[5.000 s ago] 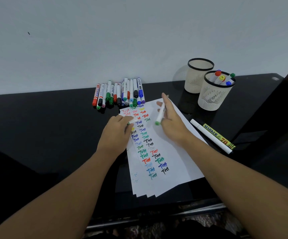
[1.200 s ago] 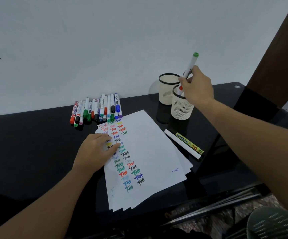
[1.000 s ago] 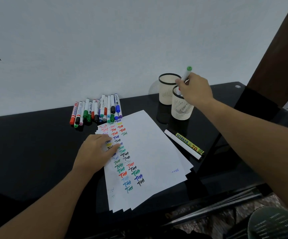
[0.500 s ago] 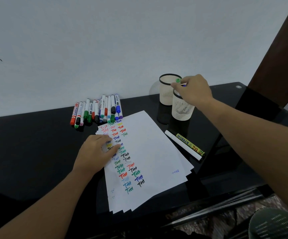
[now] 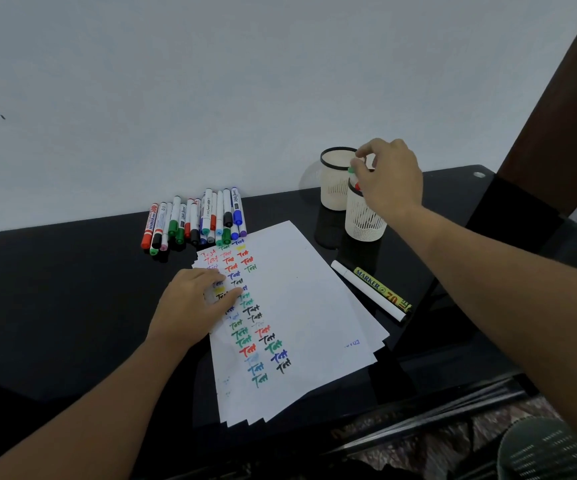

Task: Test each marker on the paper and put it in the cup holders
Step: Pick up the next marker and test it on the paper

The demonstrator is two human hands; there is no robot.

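Note:
A fan of white paper sheets [image 5: 301,306] with rows of coloured "Test" marks lies on the black table. My left hand [image 5: 193,306] presses flat on its left side. My right hand [image 5: 389,178] hovers over the front mesh cup holder [image 5: 363,223]. A green-capped marker [image 5: 352,170] stands in that cup beside my thumb, and my index finger is lifted off it. A red cap shows below it in the same cup. The rear cup holder [image 5: 334,181] stands just behind. Several loose markers [image 5: 197,220] lie in a row beyond the paper.
A white marker [image 5: 366,291] and a yellow-labelled marker [image 5: 382,289] lie side by side to the right of the paper. A white wall rises behind the table. A dark wooden post stands at the far right. A green mesh bin [image 5: 553,452] sits below the table's front edge.
My right hand carried the green-capped marker from the paper to the front cup, lowered it in, and my fingers have lifted off its cap. The left hand stayed on the paper.

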